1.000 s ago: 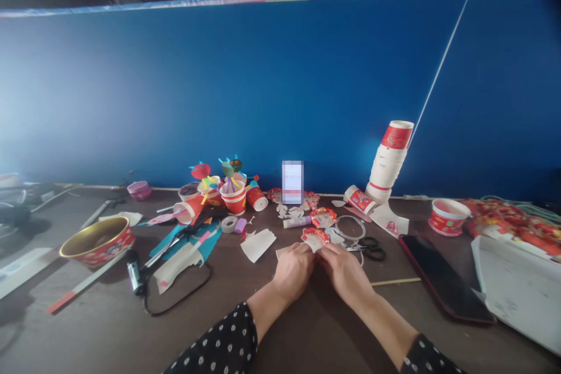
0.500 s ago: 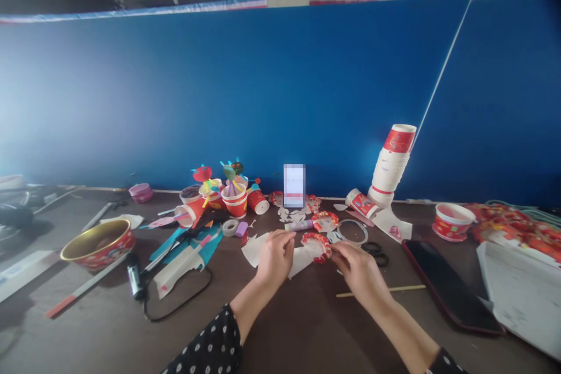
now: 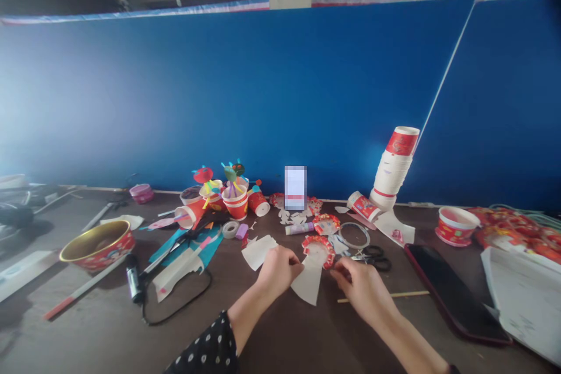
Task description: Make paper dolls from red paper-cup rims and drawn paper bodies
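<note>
Between my hands lies a red, scalloped paper ring (image 3: 332,254) joined to a white fan-shaped paper piece (image 3: 310,286) that points toward me. My left hand (image 3: 277,272) is closed in a pinch, its fingertips at the left edge of the white piece. My right hand (image 3: 362,285) has its thumb and fingers drawn together beside the ring's right edge; whatever they grip is too small to make out. Another white paper piece (image 3: 258,251) rests left of my left hand. Just behind lie a second red ring (image 3: 326,223), a glue stick (image 3: 299,228) and scissors (image 3: 377,258).
A wooden stick (image 3: 409,294) lies under my right wrist, with a large dark phone (image 3: 456,298) further right. A hot glue gun (image 3: 182,269) and a gold-lined bowl (image 3: 99,245) are at left. Stacked paper cups (image 3: 392,169) lean at back right. Paper cups with figures (image 3: 235,201) stand behind.
The fan-shaped paper and its red ring have turned, so the paper now points toward me instead of left. My hands have moved slightly nearer and lower, with the camera shifting a little.
</note>
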Demonstrator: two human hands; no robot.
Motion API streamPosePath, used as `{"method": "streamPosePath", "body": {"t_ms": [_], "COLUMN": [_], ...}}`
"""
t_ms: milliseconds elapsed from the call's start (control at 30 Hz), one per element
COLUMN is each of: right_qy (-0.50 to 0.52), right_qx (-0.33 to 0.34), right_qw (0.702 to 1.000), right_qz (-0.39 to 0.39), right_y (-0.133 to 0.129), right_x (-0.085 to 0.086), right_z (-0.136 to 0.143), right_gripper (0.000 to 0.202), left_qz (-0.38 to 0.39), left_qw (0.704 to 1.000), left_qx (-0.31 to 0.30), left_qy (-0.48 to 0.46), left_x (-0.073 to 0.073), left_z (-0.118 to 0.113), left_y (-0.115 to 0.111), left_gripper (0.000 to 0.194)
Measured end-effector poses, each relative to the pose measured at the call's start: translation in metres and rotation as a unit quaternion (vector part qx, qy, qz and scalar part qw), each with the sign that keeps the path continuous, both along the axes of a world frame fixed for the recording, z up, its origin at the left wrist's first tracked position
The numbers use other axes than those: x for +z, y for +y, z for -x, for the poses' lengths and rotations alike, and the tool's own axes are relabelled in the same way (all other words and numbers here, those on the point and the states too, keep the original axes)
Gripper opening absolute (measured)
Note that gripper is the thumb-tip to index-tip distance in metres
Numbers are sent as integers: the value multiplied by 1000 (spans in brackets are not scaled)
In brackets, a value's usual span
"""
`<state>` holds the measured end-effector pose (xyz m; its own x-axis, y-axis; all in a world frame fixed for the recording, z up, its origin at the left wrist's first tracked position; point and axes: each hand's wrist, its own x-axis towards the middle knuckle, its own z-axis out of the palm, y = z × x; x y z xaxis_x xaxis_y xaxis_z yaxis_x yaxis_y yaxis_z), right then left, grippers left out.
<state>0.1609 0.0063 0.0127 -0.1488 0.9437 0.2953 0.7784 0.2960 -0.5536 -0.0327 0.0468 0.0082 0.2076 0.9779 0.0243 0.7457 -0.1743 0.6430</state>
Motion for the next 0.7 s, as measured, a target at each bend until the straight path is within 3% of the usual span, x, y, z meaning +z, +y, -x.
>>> {"method": "streamPosePath", "body": {"t_ms": [200,300,500,600,700], "right_qy": [-47,-49,44,117,179], "right_qx": [-30,-37,-24,-36,-42], "right_qw": [998,998,998,992,982], "right_qz": [20,29,34,33,41], "right_y": [-10,-12,-8,-2,4], "right_x": [1,-5,-14,-17,-20], "right_z": [10,14,17,12,6], "right_gripper": [16,11,12,9,12], "left_qz": [35,94,120,110,108], "left_qw": [999,994,988,986,966], "left_qx": [-15,-23,-19,25,116], "left_qy": [-12,-57,-99,-121,-205], "left_x": [-4,-7,-11,-5,3], "left_z": [-7,-8,-9,-12,-14], "left_y": [-5,-6,-5,-6,-5], "left_gripper": [25,28,23,27,36]}}
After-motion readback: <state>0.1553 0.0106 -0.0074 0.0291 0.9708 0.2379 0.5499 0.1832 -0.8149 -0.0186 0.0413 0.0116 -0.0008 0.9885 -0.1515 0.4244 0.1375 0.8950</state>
